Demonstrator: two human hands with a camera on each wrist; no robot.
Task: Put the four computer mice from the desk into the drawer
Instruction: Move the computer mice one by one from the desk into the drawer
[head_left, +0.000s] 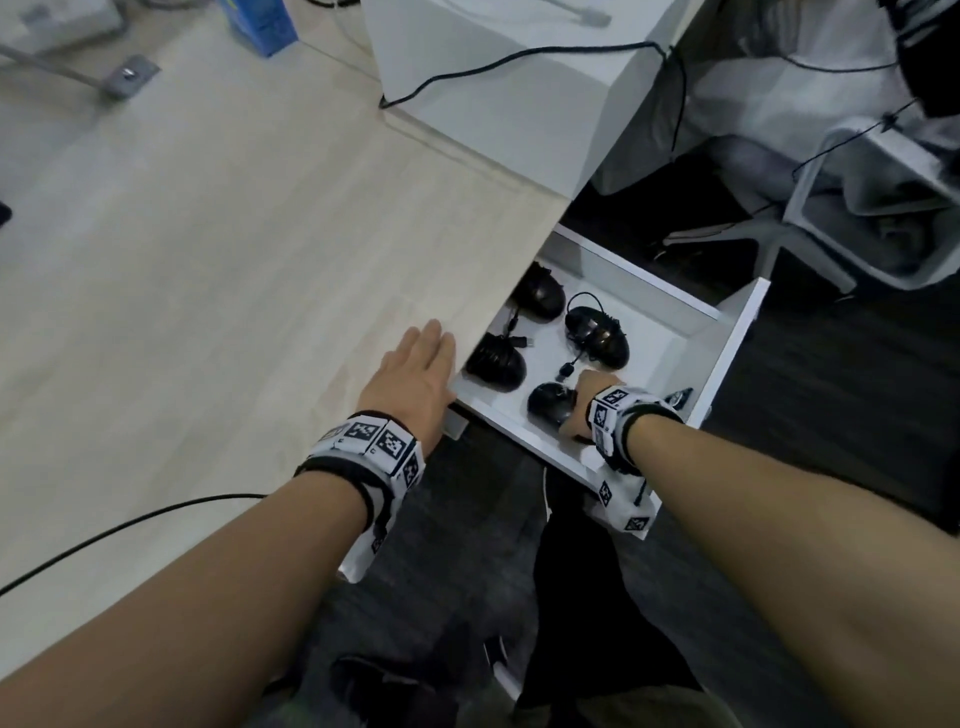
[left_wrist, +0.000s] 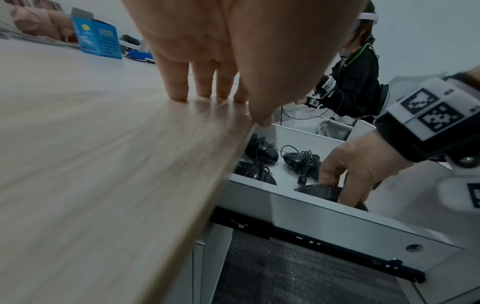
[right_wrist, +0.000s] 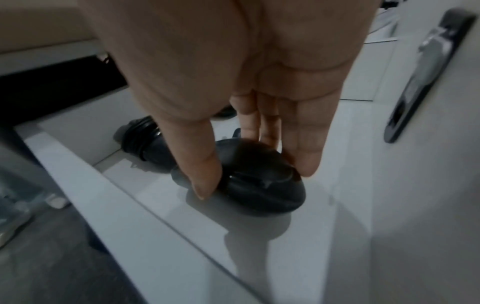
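The white drawer (head_left: 735, 343) stands pulled out below the desk edge, with four black mice on its floor. Two lie at the back (head_left: 540, 293) (head_left: 597, 335) and one at the front left (head_left: 496, 361), each wrapped in its cable. My right hand (head_left: 584, 408) reaches into the front of the drawer. There its thumb and fingers pinch the sides of the fourth mouse (right_wrist: 272, 197), which looks to rest on the drawer floor. My left hand (head_left: 415, 369) lies flat on the wooden desk (head_left: 208, 260) at its edge, fingers straight (left_wrist: 179, 86), holding nothing.
A dark flat object (right_wrist: 426, 72) lies in the drawer to the right of my hand. A white box (head_left: 519, 78) with a black cable and a blue carton (head_left: 260, 26) stand at the back of the desk. Another person (left_wrist: 355, 82) works beyond the drawer.
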